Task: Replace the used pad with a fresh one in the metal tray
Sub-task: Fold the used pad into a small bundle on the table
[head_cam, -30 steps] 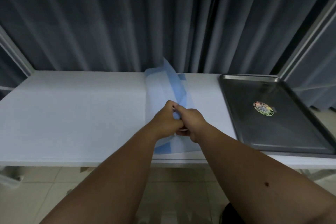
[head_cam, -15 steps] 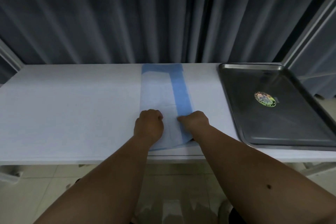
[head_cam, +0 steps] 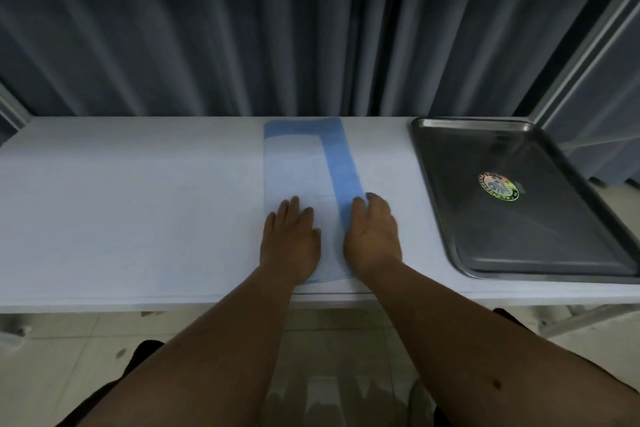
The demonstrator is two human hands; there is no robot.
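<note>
A folded pad (head_cam: 301, 166), pale with a blue strip down its right side, lies flat on the white table, running from the back edge to the front edge. My left hand (head_cam: 290, 239) rests palm down on its near left part, fingers spread. My right hand (head_cam: 372, 236) presses flat on the blue strip at its near right part. Neither hand grips anything. The metal tray (head_cam: 561, 243) sits at the table's right end, bare inside except for a round sticker (head_cam: 498, 185).
The white table (head_cam: 138, 204) stretches far to the left of the pad. Dark grey curtains (head_cam: 242, 28) hang right behind its back edge. A metal frame post (head_cam: 585, 55) rises behind the tray. Tiled floor shows below the front edge.
The hands held the pad's raised fold together a second ago. The pad now lies flat, and both hands have opened from fists to flat palms on it.
</note>
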